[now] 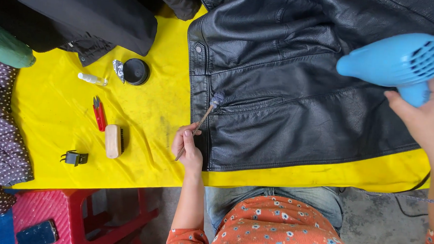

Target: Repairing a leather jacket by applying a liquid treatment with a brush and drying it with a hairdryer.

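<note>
A black leather jacket (297, 81) lies spread on a yellow sheet (143, 128). My left hand (188, 147) grips a thin wooden brush (205, 117); its dark tip rests at the jacket's pocket slit near the front edge. My right hand (422, 116) holds a blue hair dryer (393, 61) by the handle above the jacket's right side, nozzle pointing left.
On the sheet to the left lie a round black tin with its lid (135, 71), a small clear bottle (92, 79), red snips (99, 114), a wooden brush block (113, 141) and a black clip (74, 157). Dark garments (85, 18) are at the top left. A red stool (76, 213) stands below.
</note>
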